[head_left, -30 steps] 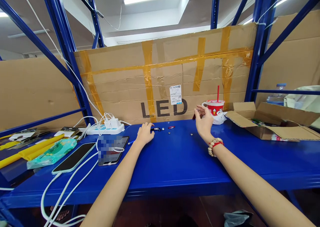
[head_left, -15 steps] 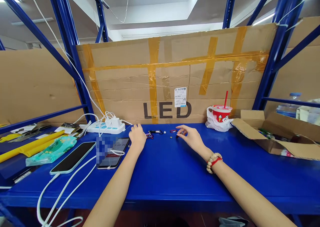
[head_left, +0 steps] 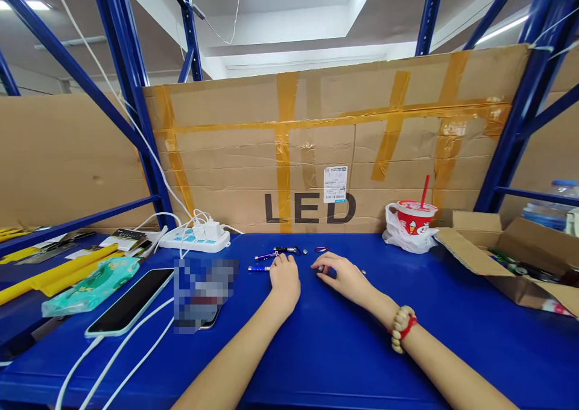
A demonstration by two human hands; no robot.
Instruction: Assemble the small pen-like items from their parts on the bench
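My left hand [head_left: 284,280] rests on the table with its fingers curled together, closed at the end of a small blue tube [head_left: 259,269] that looks like a keychain flashlight. Just behind lie a similar purple tube [head_left: 265,256] and a black tube [head_left: 284,249] with a strap. Thumb and fingers of my right hand [head_left: 344,274] pinch a small dark piece [head_left: 321,269], too small to name. Between and beyond the hands are a small silver disc [head_left: 305,251] and a red clip [head_left: 321,249]. Another tiny disc [head_left: 363,272] lies beside my right hand.
On the left are a phone [head_left: 131,301], white cables, a power strip [head_left: 196,239], a blurred-out phone [head_left: 210,322] and a green packet [head_left: 93,286]. A red cup [head_left: 414,220] in a bag and an open carton [head_left: 474,259] stand right. Cardboard [head_left: 244,169] closes the back.
My left hand has moved right and nearer, away from the phone, and the blue and purple tubes now show beside it. My right hand has come slightly nearer. The view has shifted a little.
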